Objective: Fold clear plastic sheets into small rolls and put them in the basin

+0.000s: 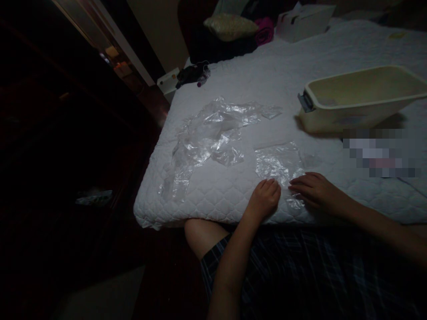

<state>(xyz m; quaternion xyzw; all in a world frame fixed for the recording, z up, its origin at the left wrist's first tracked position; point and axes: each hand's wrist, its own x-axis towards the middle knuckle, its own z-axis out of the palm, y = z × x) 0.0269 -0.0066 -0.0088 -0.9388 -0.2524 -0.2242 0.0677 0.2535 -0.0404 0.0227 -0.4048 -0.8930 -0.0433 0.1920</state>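
A clear plastic bag (pixel 278 161) lies spread and creased near the bed's front edge. At its near left side is my left hand (pixel 265 198), its fingers curled together on the plastic. My right hand (pixel 312 190) rests over the bag's right side, fingers stretched out and pointing left; its thumb is hidden. Between the two hands a strip of the film shows. More crumpled clear plastic bags (pixel 216 126) lie to the left and farther back, overlapping one another.
A cream plastic bin (pixel 353 118) with a grey handle clip stands at the right. A blurred-out item (pixel 380 153) lies before it. Toward the back are a white box (pixel 305 22), a cushion (pixel 230 26) and dark cloth items (pixel 193 74). The quilted white bed (pixel 213 200) ends at the left.
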